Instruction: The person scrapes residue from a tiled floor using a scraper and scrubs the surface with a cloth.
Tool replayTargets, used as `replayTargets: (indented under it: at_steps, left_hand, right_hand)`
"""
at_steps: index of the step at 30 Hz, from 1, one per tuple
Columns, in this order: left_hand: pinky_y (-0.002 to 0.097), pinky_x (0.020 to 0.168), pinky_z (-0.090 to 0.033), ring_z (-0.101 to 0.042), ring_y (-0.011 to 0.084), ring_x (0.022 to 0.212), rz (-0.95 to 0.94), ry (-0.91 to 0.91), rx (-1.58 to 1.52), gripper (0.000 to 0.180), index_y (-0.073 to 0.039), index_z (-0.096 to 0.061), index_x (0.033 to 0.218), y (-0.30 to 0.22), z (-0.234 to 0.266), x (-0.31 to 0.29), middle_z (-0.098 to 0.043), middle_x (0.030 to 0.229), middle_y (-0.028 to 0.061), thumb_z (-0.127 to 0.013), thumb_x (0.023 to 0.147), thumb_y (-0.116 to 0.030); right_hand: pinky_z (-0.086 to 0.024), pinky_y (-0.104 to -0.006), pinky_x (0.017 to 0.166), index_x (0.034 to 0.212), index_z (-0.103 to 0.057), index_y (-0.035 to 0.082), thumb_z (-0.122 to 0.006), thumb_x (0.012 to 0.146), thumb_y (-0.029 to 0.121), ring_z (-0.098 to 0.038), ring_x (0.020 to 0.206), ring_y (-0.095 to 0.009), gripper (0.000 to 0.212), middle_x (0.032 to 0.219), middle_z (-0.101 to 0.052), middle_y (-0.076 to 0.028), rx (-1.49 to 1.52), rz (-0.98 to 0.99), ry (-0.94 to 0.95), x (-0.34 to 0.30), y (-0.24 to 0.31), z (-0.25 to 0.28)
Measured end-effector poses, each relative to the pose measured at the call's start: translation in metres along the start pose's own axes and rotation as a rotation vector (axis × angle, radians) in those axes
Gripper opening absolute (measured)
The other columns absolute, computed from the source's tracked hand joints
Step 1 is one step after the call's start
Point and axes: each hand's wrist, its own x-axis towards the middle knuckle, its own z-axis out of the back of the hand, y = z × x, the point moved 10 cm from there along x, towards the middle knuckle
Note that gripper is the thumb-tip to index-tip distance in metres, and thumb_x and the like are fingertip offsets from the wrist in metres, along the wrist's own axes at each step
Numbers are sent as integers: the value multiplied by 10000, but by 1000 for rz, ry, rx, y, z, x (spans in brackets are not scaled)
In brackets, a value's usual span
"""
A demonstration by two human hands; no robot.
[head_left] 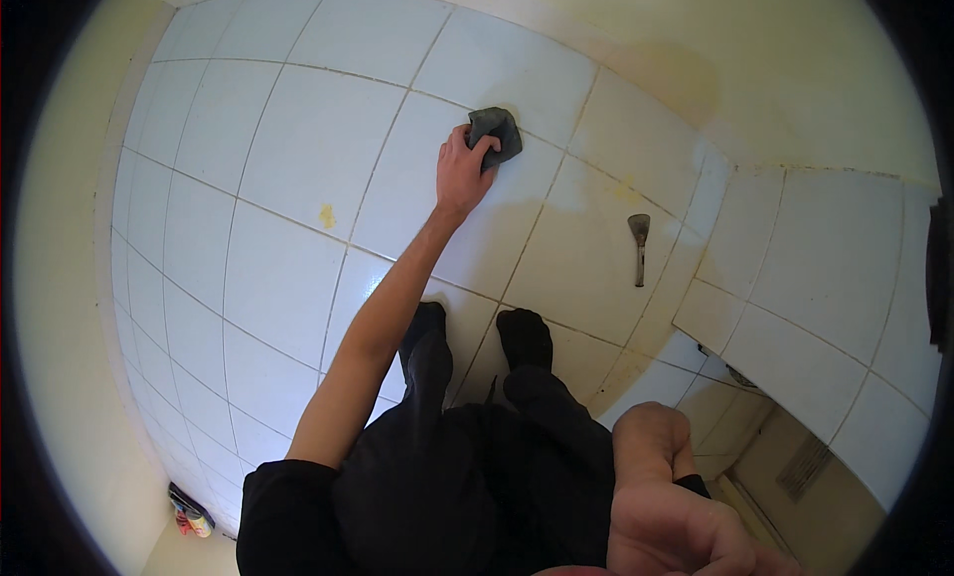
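Observation:
My left hand [464, 175] reaches far out over the white tiles [288, 129], its fingers closed on a dark grey cloth [505, 139]. The cloth is bunched and pressed against the tiled surface. Close to the camera at the lower right is my right hand [676, 531], palm showing and fingers loosely bent. It appears to hold nothing, though the lower edge cuts off part of it. A scraper [639, 248] with a wide dirty blade lies on the tiles to the right of the cloth, touched by neither hand.
A yellow smear [327, 215] marks the tiles left of my arm; a fainter yellow stain [624, 190] is near the scraper. At the right stands a raised tiled ledge [815, 268]. My feet in black socks [525, 337] are below the cloth. Small packages [194, 514] sit at lower left.

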Motion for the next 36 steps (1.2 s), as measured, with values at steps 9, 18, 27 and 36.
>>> replayTargets:
  at_steps: [9, 18, 27, 36]
  left_hand:
    - [469, 901, -450, -533, 396, 1071, 14, 9, 18, 412, -214, -623, 1072, 2, -1, -1, -488, 1262, 158, -748, 707, -69]
    - [464, 894, -451, -541, 382, 1066, -2, -1, 17, 405, -201, -631, 1063, 0, 0, 0, -504, 1245, 157, -747, 702, -59]
    - [461, 886, -451, -540, 387, 1061, 7, 9, 19, 395, -207, -629, 1062, -1, 1, 0, -500, 1249, 156, -766, 716, -73]
    - [462, 878, -448, -536, 381, 1070, -5, 1, 24, 395, -203, -626, 1057, -2, 0, 0, -504, 1244, 149, -766, 716, -60]
  right_hand:
    - [-367, -253, 586, 1221, -528, 80, -712, 804, -37, -478, 965, -134, 470, 1246, -447, -1, 5, -40, -7, 1, -1, 1]
    - [-373, -252, 588, 1200, -510, 69, -732, 781, -48, -481, 962, -130, 489, 1240, -449, 2, 2, -46, 19, 2, -2, 0]
    - [-371, -259, 588, 1204, -502, 70, -726, 794, -51, -482, 957, -128, 482, 1228, -447, 1, 9, -39, 15, 2, 1, 1]
    - [-366, -260, 583, 1238, -518, 79, -727, 804, -31, -483, 962, -130, 495, 1259, -446, 1, 20, 14, -17, 1, 2, 2]
